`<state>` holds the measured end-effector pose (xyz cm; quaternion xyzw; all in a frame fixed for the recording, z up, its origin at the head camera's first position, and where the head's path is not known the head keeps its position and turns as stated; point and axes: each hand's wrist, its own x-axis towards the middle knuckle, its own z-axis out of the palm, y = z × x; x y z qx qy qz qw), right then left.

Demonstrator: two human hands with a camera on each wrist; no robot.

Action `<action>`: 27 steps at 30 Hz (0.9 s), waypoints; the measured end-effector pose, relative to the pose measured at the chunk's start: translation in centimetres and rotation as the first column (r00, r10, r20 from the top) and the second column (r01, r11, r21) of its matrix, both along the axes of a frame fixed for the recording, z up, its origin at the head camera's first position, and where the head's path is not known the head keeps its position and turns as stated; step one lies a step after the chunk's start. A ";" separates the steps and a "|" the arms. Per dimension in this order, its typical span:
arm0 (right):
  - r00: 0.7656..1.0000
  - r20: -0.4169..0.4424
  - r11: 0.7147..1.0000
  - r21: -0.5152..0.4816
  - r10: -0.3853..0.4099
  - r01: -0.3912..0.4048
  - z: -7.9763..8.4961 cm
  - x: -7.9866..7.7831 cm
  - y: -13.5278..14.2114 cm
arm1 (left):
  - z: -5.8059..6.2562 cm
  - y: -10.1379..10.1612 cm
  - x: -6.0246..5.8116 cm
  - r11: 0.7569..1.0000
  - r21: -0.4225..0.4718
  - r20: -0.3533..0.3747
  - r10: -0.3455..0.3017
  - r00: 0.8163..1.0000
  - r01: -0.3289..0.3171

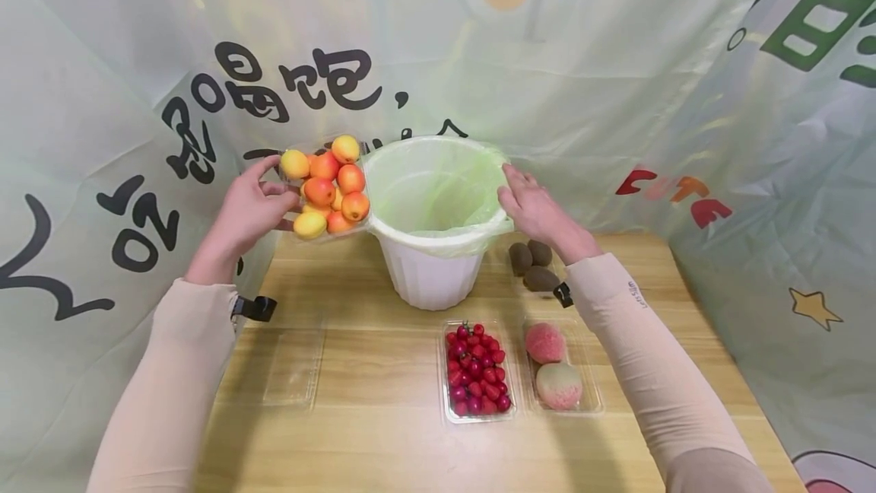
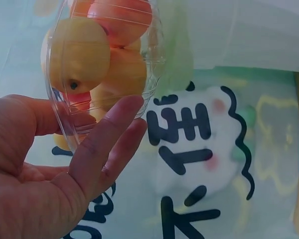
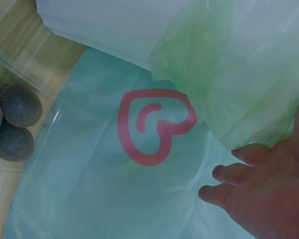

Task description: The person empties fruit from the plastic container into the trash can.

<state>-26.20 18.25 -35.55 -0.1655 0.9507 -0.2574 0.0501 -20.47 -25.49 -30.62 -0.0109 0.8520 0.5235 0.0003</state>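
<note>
My left hand grips one side of a clear plastic box holding several yellow and orange-red fruits that look like apricots. The box is raised off the table and tilted at the left rim of a white bin. A thin pale-green bag lines the bin and folds over its rim. On the opposite side, my right hand touches the lined rim with its fingers extended. In the right wrist view, those fingers lie beside the bag; the thumb is partly cut off.
On the wooden table stand a clear box of small red fruits, a box with two pink peaches and a box of brown kiwis. A clear plastic tray lies at left. Printed cloth hangs behind.
</note>
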 end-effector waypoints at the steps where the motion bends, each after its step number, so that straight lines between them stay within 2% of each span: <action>1: 1.000 0.002 1.000 0.000 -0.001 0.001 0.0 0.0 0.0 | 0.1 0.2 -0.2 1.000 0.004 -0.003 -0.003 1.000 0.003; 6: 1.000 0.009 1.000 -0.004 -0.006 0.006 0.0 0.1 0.1 | 0.8 1.6 -1.4 1.000 0.006 -0.021 -0.021 1.000 0.021; 12: 1.000 0.016 1.000 -0.005 -0.003 0.003 0.2 0.2 0.1 | 1.4 3.3 -2.9 1.000 -0.002 0.002 -0.031 1.000 0.031; 17: 1.000 0.014 1.000 -0.011 -0.004 0.004 0.2 0.2 0.1 | 1.9 4.8 -4.2 0.999 0.041 0.006 -0.024 1.000 0.024; 21: 1.000 0.010 1.000 -0.005 -0.005 0.005 0.1 0.1 0.1 | 2.0 5.9 -5.0 0.996 0.083 -0.009 -0.025 1.000 0.026; 27: 1.000 0.009 1.000 -0.001 -0.004 0.004 0.1 0.0 0.0 | 1.9 7.7 -6.1 0.997 0.072 -0.026 -0.033 0.999 0.035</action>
